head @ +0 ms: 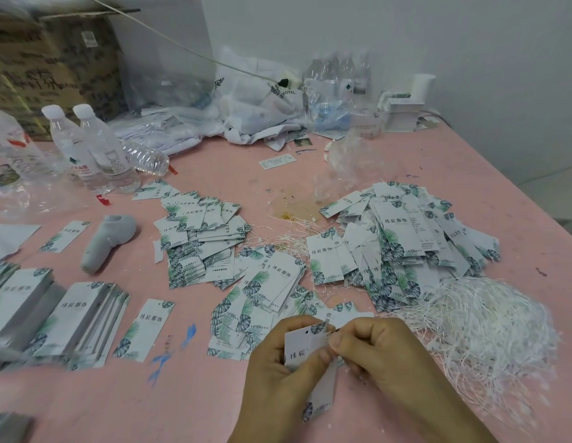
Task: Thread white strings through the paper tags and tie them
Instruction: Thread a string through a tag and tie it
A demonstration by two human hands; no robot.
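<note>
Left hand [275,356] grips a small stack of white paper tags with green leaf print [299,345], thumb across the front face, punched hole showing near the top edge just left of the right fingertips [336,339]. Right hand [380,350] is curled, fingertips pinched at the tags' top edge beside the hole; presumably pinching a string end, but the string itself is too thin to make out there, so can't confirm. A second narrower tag [323,391] hangs below the grip, tilted. Risks, my read: string end frays or misses the hole since the pinch sits right on it and blocks sight; stacked tags shift so the holes misalign; hanging tag slips out if the left thumb relaxes. Just right of the hands lies the loose heap of white strings [489,318], tangled, so pulling one could drag several along. Ahead on the pink tabletop [214,394] a scatter of loose leaf-print tags [262,282], then two bigger piles, one mid-left [198,238] and one mid-right [406,238] with strings mixed in, likely finished ones. Left side: neat rows of stacked tags [80,318], a grey handheld device [105,241]. Further back: clear water bottles with white caps [96,148], crumpled white plastic bags [256,103], a brown cardboard box [48,65] against the wall.
</note>
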